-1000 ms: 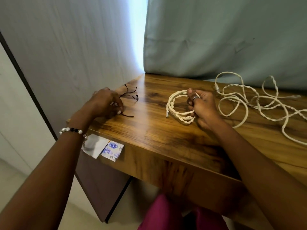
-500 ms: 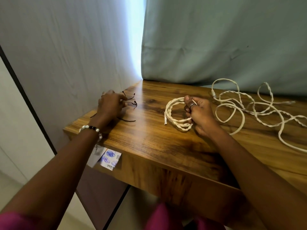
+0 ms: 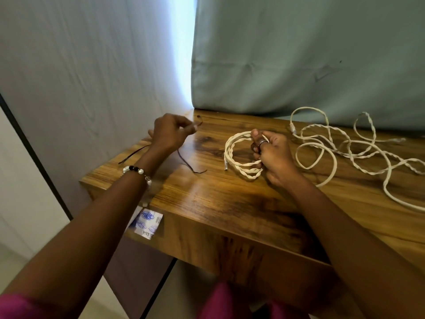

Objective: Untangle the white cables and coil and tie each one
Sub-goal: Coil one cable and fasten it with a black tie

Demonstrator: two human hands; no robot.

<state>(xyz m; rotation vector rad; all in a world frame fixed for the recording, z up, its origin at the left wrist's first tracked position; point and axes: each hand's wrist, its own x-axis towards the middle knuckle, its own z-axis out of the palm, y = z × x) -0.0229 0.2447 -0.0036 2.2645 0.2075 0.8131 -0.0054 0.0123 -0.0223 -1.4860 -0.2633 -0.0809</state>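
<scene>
- White twisted cable, coiled (image 3: 239,155): a small bundle of several loops lying on the wooden table (image 3: 230,203), a little left of the table's middle. One plug end sticks out at the coil's left side and points toward the near edge.
- Right hand (image 3: 273,155): its fingers are curled round the right side of the coil and grip the gathered loops together. A ring (image 3: 262,142) sits on one finger.
- Left hand (image 3: 171,132): raised just above the far left corner of the table, with thumb and fingertips pinching a thin dark tie (image 3: 199,119) whose free end curls up past the fingertips. The other fingers are folded in. A beaded bracelet (image 3: 136,169) circles the wrist.
- More dark ties: one strand (image 3: 189,165) lies on the table near the left wrist, and another (image 3: 133,154) lies at the left edge, partly hidden by the forearm.
- Loose white cable (image 3: 345,148): a tangle of open loops and twisted runs spread over the right half of the table, just beside the right hand, reaching to the far edge and out of view at the right.
- Pale curtain (image 3: 299,54): hangs behind the table, with a bright gap (image 3: 182,65) of light left of it.
- Printed label (image 3: 148,223): fixed under the near left corner of the table, blurred.
- Pink clothing (image 3: 230,302): visible at the bottom edge.
</scene>
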